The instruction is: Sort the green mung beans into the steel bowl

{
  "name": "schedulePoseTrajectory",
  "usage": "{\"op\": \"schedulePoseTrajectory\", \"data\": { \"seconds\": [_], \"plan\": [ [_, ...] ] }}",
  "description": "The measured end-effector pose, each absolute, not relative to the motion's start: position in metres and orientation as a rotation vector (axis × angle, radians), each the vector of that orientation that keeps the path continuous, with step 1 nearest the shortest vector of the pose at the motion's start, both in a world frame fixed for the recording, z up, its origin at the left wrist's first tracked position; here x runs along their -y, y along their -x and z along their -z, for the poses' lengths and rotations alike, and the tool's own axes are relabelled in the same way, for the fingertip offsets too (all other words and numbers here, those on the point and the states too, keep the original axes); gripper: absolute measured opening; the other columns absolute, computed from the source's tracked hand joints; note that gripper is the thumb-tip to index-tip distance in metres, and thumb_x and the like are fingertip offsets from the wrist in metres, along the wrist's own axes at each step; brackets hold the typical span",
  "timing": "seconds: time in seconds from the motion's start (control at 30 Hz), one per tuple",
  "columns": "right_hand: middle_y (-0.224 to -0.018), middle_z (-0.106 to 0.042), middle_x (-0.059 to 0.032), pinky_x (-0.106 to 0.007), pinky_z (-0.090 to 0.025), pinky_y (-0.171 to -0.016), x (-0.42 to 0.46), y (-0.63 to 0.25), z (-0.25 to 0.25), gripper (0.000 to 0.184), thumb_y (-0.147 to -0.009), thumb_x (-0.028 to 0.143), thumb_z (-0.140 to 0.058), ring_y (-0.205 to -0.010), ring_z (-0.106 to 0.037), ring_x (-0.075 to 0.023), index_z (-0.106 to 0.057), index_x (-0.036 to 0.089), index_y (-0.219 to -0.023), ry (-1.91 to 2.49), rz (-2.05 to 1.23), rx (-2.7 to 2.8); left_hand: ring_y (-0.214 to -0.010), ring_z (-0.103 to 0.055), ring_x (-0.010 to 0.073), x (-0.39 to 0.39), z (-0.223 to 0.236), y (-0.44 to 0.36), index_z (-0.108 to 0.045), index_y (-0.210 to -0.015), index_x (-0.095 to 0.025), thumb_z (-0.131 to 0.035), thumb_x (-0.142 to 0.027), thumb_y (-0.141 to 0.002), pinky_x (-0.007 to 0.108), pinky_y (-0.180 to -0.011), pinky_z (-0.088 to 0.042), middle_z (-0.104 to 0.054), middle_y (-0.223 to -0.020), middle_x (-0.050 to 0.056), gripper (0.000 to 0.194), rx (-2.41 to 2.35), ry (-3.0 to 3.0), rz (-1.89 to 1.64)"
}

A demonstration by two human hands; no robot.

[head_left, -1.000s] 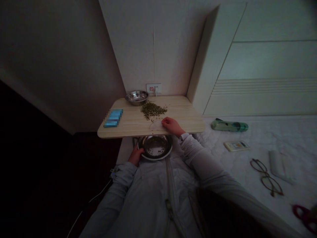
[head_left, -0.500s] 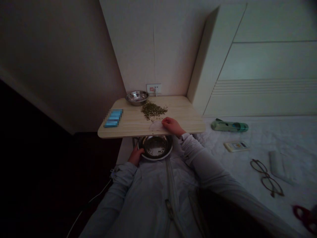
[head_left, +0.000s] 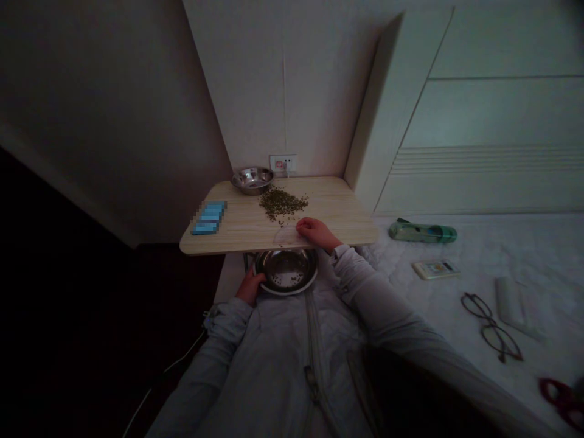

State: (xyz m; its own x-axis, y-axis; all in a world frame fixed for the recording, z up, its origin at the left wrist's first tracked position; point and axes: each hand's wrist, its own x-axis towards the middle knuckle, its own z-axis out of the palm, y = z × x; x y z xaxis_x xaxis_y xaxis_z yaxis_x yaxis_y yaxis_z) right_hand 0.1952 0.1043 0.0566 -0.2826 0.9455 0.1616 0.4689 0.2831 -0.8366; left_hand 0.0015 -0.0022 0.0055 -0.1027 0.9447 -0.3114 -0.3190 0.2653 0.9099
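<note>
hands first: left hand (head_left: pixel 250 287) at the near side of the table, thumb over the rim of a steel bowl (head_left: pixel 287 293), holding it by its left side. right hand (head_left: pixel 314 232) above the table's front right, fingers curled and pinched narrow on the edge of a see-through piece (head_left: pixel 285 234); its full outline is too faint to tell.

heap of small green-brown grains (head_left: pixel 280 202) mid-table, beyond the right hand, strays trailing toward the front edge. a few more grains in the held bowl. table (head_left: pixel 337 201) is pale wood; its front edge hides the bowl's far rim.

around: second steel bowl (head_left: pixel 252 180) at the back left, just beside the heap. blue pixelated rectangle (head_left: pixel 210 218) on the left end. wall socket (head_left: pixel 283 163) behind, plug in it. off to the right, on the white quilted bed (head_left: pixel 401 267): green bottle (head_left: pixel 422 231) lying down, pale phone (head_left: pixel 437 269), glasses (head_left: pixel 491 318), long pale case (head_left: pixel 508 301) beside them, red-handled thing (head_left: pixel 566 406) cut off by the view. white cable (head_left: pixel 166 370) low left.
</note>
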Motion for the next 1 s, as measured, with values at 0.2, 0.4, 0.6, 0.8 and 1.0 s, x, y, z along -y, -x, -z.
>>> {"op": "schedulePoseTrajectory", "data": {
  "seconds": [0.2, 0.4, 0.6, 0.8, 1.0],
  "plan": [
    [-0.058, -0.057, 0.0029, -0.019, -0.033, -0.052, -0.1047, -0.1952, -0.056, 0.018, -0.066, 0.029, -0.046, -0.051, -0.045, -0.0062, -0.055, 0.016, -0.074, 1.271, -0.882, 1.887, -0.072, -0.057, 0.0191, 0.0012, -0.0028, -0.0006, -0.052, -0.103, -0.016, -0.049, -0.009, -0.046, 0.026, -0.055, -0.044, -0.062, -0.074, 0.0, 0.058, -1.205, -0.688, -1.213],
    [-0.057, -0.057, 0.0027, -0.018, -0.031, -0.05, -0.1017, -0.1949, -0.0603, 0.017, -0.066, 0.028, -0.046, -0.049, -0.043, -0.0057, -0.056, 0.015, -0.074, 1.263, -0.915, 1.899, -0.071, -0.057, 0.0188, -0.0008, 0.0025, 0.001, -0.052, -0.1, -0.016, -0.05, -0.009, -0.045, 0.026, -0.057, -0.043, -0.062, -0.072, 0.0, 0.056, -1.196, -0.681, -1.227],
    [-0.057, -0.057, 0.0028, -0.019, -0.032, -0.05, -0.1006, -0.1943, -0.0604, 0.018, -0.065, 0.029, -0.047, -0.049, -0.043, -0.0057, -0.056, 0.015, -0.074, 1.267, -0.954, 1.876, -0.073, -0.057, 0.0198, -0.0009, 0.0014, 0.0012, -0.054, -0.095, -0.015, -0.051, -0.01, -0.044, 0.027, -0.058, -0.043, -0.062, -0.073, 0.001, 0.051, -1.19, -0.714, -1.227],
    [-0.056, -0.056, 0.0034, -0.018, -0.031, -0.049, -0.1015, -0.196, -0.0587, 0.019, -0.064, 0.03, -0.048, -0.049, -0.042, -0.0056, -0.056, 0.015, -0.073, 1.242, -0.984, 1.874, -0.075, -0.057, 0.0198, -0.0013, 0.0021, 0.001, -0.054, -0.094, -0.014, -0.05, -0.01, -0.044, 0.027, -0.059, -0.044, -0.062, -0.073, 0.001, 0.05, -1.198, -0.709, -1.239],
    [-0.057, -0.055, 0.0031, -0.019, -0.031, -0.051, -0.1036, -0.1968, -0.0565, 0.02, -0.063, 0.031, -0.048, -0.051, -0.042, -0.0064, -0.055, 0.015, -0.073, 1.206, -1.022, 1.834, -0.076, -0.057, 0.0205, -0.0008, 0.0007, 0.0006, -0.054, -0.099, -0.016, -0.049, -0.008, -0.044, 0.027, -0.06, -0.044, -0.062, -0.075, 0.001, 0.055, -1.18, -0.719, -1.252]
  ]
}}
